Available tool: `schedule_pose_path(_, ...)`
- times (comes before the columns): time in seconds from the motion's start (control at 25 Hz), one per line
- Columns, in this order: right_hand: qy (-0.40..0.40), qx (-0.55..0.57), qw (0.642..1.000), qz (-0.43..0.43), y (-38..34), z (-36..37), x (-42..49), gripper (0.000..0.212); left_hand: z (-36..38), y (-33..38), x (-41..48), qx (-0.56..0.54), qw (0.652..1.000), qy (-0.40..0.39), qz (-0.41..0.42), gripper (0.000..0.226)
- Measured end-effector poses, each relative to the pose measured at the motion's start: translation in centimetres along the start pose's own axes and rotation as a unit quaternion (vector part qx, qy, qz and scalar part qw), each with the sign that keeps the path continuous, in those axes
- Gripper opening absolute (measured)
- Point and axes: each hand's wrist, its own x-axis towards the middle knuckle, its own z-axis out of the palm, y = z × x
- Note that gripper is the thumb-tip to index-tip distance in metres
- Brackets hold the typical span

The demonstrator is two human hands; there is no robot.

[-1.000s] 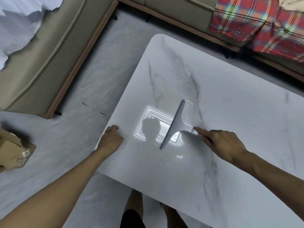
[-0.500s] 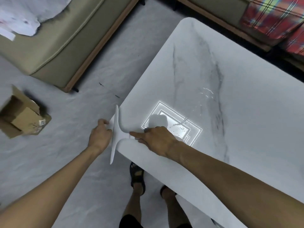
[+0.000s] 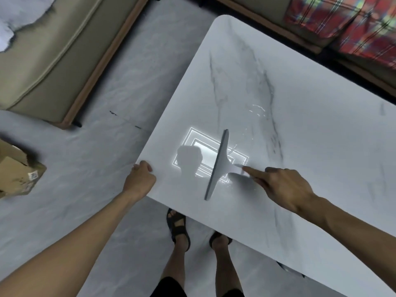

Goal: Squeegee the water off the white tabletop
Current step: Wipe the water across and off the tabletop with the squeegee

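A white marble-veined tabletop (image 3: 310,129) fills the right of the view. A grey squeegee (image 3: 218,166) stands with its long blade on the table near the left edge, across a bright ceiling-light reflection. My right hand (image 3: 282,187) grips its short handle, index finger stretched along it toward the blade. Small water streaks (image 3: 258,109) glint on the tabletop beyond the blade. My left hand (image 3: 140,179) curls over the table's left edge, holding it.
A beige sofa (image 3: 53,61) stands at the upper left on the pale floor. A cardboard box (image 3: 17,174) lies at the far left. A red plaid blanket (image 3: 351,24) covers seating behind the table. My sandalled feet (image 3: 177,228) stand under the near edge.
Half a second ago the squeegee blade hung at the table's left edge beside my left hand. It now stands back on the tabletop, further right, across the light reflection.
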Motion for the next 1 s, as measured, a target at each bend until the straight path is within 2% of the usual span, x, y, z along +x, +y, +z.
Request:
schedule_pose_path(0.08,0.005,0.033,0.999,-0.042,-2.7,-0.3,0.5,0.042,-1.0,-0.6,-0.1,-0.057,0.997,0.048,-0.014,0.02)
schedule_pose_path(0.16,-0.021,0.081,0.989,-0.119,-7.6,0.0,3.2,0.045,-1.8,-1.9,-0.1,-0.119,0.989,0.086,-0.03,0.019)
schedule_pose_path(0.28,-0.053,0.048,0.977,-0.203,-16.4,2.1,7.7,0.044,-2.6,-4.1,-0.3,-0.161,0.978,0.12,-0.047,0.024)
schedule_pose_path(0.36,-0.041,0.013,0.974,-0.224,-19.1,3.0,9.5,0.046,-2.9,-5.1,-0.4,-0.16,0.977,0.131,-0.046,0.025)
schedule_pose_path(0.52,-0.022,0.016,0.977,-0.21,-15.7,3.4,9.0,0.051,-2.3,-5.7,-1.0,-0.141,0.987,0.069,-0.027,0.035)
schedule_pose_path(0.72,-0.024,0.038,0.994,-0.099,-5.5,2.4,3.8,0.045,-0.8,-3.6,-2.0,-0.112,0.994,0.01,-0.009,0.03)
schedule_pose_path(0.84,-0.004,0.015,0.999,-0.052,-2.3,1.2,0.7,0.042,-0.5,-2.8,-2.2,-0.075,0.997,0.001,-0.019,0.032)
schedule_pose_path(1.0,0.003,0.03,0.993,-0.118,-6.1,0.9,3.0,0.041,-0.4,-2.5,-2.2,-0.082,0.996,0.014,-0.032,0.032)
